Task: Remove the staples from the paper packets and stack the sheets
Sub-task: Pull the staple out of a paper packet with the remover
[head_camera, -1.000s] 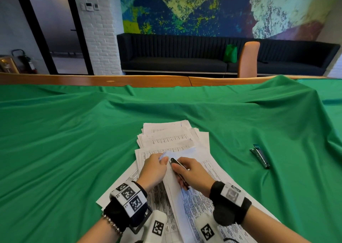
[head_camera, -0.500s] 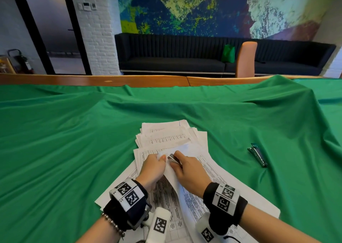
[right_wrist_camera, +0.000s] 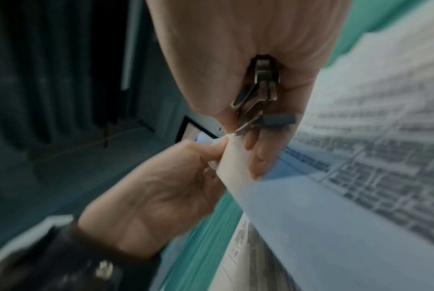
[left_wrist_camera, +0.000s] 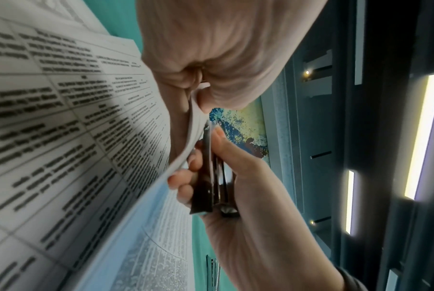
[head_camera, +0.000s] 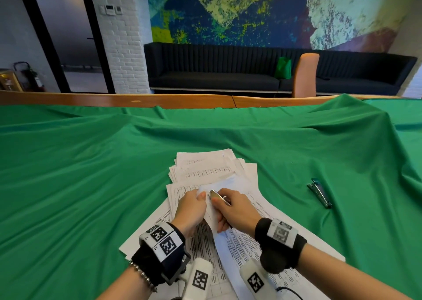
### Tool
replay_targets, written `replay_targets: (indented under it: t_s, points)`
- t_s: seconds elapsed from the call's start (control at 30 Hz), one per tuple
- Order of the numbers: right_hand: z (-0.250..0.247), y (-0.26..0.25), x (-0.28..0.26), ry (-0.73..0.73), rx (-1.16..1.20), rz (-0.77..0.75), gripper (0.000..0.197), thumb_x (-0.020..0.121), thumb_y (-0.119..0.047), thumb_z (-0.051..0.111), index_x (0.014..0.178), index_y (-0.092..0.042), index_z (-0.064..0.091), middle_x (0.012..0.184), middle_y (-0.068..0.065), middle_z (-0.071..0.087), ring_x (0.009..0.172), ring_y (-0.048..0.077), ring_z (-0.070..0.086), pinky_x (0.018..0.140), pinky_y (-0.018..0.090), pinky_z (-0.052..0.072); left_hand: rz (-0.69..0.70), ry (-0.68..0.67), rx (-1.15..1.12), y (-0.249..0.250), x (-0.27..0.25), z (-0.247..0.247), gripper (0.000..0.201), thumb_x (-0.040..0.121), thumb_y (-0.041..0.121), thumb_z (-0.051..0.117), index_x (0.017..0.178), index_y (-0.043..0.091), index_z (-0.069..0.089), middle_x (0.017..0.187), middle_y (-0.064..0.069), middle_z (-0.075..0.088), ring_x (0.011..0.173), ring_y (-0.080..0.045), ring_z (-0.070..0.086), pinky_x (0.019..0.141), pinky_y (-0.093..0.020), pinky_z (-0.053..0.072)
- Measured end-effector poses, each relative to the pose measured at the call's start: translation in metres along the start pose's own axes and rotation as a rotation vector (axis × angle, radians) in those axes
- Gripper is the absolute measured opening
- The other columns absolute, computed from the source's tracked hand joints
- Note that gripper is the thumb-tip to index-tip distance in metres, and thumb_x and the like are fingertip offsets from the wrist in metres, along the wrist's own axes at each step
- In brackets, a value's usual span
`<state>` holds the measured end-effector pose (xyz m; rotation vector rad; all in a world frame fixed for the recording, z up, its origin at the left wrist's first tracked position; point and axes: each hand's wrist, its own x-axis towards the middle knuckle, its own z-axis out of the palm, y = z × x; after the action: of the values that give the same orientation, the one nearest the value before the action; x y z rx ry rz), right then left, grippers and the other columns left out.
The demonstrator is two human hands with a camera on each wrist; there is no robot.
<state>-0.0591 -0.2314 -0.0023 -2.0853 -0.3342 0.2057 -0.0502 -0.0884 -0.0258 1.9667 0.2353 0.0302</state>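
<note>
Green cloth-covered table [head_camera: 91, 174] | left hand [head_camera: 189, 210] pinches white printed paper packet [head_camera: 211, 217] corner | right hand [head_camera: 237, 210] grips metal staple remover [head_camera: 218, 195] | lever gently, avoid tearing.

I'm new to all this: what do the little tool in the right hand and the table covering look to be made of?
The staple remover looks like polished metal: it is grey and catches glints of light in the right hand. The green cloth looks like soft matte fabric: it lies in loose folds and wrinkles, without shine.
</note>
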Motion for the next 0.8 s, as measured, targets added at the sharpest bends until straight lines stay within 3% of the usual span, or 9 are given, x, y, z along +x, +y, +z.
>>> replay_targets:
  t_s: [0.07, 0.13, 0.17, 0.27, 0.4, 0.5, 0.6, 0.7, 0.8]
  points:
    - [-0.001, -0.001, 0.0, -0.025, 0.032, 0.041, 0.022, 0.099, -0.029, 0.047, 0.084, -0.016, 0.054, 0.063, 0.004, 0.063, 0.054, 0.027, 0.067, 0.054, 0.036, 0.057, -0.013, -0.004, -0.025, -0.002, -0.002, 0.001, 0.029, 0.102, 0.025, 0.037, 0.095, 0.015, 0.064, 0.094, -0.006, 0.067, 0.091, -0.024, 0.063, 0.082, -0.036, 0.051]
    - [0.004, 0.001, -0.001, 0.019, -0.132, -0.009, 0.019, 0.1, -0.03, 0.046, 0.085, -0.019, 0.05, 0.065, -0.004, 0.058, 0.054, 0.015, 0.058, 0.054, 0.027, 0.049, -0.017, 0.001, -0.026, -0.004, -0.003, 0.003, 0.028, 0.102, 0.025, 0.038, 0.099, 0.014, 0.064, 0.096, -0.005, 0.067, 0.093, -0.023, 0.062, 0.085, -0.036, 0.05]
    - [0.008, 0.004, -0.003, 0.043, -0.227, -0.049, 0.016, 0.1, -0.03, 0.046, 0.086, -0.022, 0.046, 0.066, -0.006, 0.055, 0.055, 0.013, 0.053, 0.055, 0.027, 0.044, -0.01, 0.005, -0.016, -0.004, -0.004, 0.005, 0.028, 0.102, 0.025, 0.037, 0.1, 0.014, 0.063, 0.097, -0.005, 0.066, 0.093, -0.022, 0.061, 0.082, -0.034, 0.049]
    - [0.014, 0.011, -0.003, 0.077, -0.394, -0.115, 0.014, 0.1, -0.03, 0.044, 0.089, -0.023, 0.04, 0.071, -0.003, 0.054, 0.061, 0.021, 0.05, 0.058, 0.032, 0.039, 0.007, -0.005, -0.014, -0.004, -0.006, 0.006, 0.029, 0.103, 0.025, 0.036, 0.098, 0.014, 0.063, 0.096, -0.005, 0.066, 0.093, -0.022, 0.06, 0.078, -0.033, 0.046]
    - [0.01, 0.01, 0.001, 0.051, -0.299, -0.067, 0.017, 0.099, -0.03, 0.043, 0.09, -0.017, 0.047, 0.072, 0.005, 0.062, 0.051, 0.021, 0.059, 0.05, 0.031, 0.049, 0.002, -0.033, -0.027, -0.006, -0.004, 0.005, 0.033, 0.103, 0.027, 0.034, 0.094, 0.015, 0.064, 0.094, -0.006, 0.067, 0.091, -0.022, 0.062, 0.083, -0.039, 0.051]
    - [0.012, 0.013, 0.005, 0.086, -0.459, -0.108, 0.013, 0.098, -0.034, 0.043, 0.09, -0.024, 0.045, 0.079, 0.006, 0.066, 0.066, 0.027, 0.061, 0.06, 0.036, 0.049, 0.011, -0.046, -0.001, -0.008, -0.001, 0.004, 0.035, 0.103, 0.027, 0.033, 0.094, 0.013, 0.065, 0.094, -0.006, 0.067, 0.092, -0.023, 0.062, 0.086, -0.042, 0.05]
    - [0.016, 0.014, 0.009, 0.097, -0.515, -0.134, 0.009, 0.097, -0.035, 0.042, 0.09, -0.031, 0.041, 0.084, 0.005, 0.067, 0.07, 0.027, 0.058, 0.063, 0.038, 0.049, 0.038, -0.033, 0.08, -0.006, 0.001, 0.002, 0.035, 0.103, 0.023, 0.033, 0.097, 0.009, 0.064, 0.095, -0.008, 0.066, 0.092, -0.023, 0.061, 0.085, -0.038, 0.049]
    - [0.015, 0.01, 0.011, 0.113, -0.527, -0.14, 0.008, 0.098, -0.033, 0.043, 0.092, -0.028, 0.043, 0.085, 0.004, 0.066, 0.071, 0.025, 0.056, 0.063, 0.035, 0.046, 0.058, -0.019, 0.147, -0.001, 0.002, -0.001, 0.034, 0.103, 0.022, 0.033, 0.095, 0.008, 0.064, 0.092, -0.007, 0.065, 0.088, -0.022, 0.059, 0.074, -0.032, 0.044]
    - [0.016, 0.011, 0.011, 0.116, -0.504, -0.121, 0.013, 0.098, -0.031, 0.043, 0.088, -0.027, 0.039, 0.08, 0.002, 0.063, 0.07, 0.024, 0.055, 0.062, 0.035, 0.043, 0.045, -0.029, 0.142, 0.0, 0.001, -0.001, 0.035, 0.102, 0.021, 0.032, 0.096, 0.008, 0.064, 0.095, -0.009, 0.066, 0.091, -0.024, 0.06, 0.08, -0.034, 0.047]
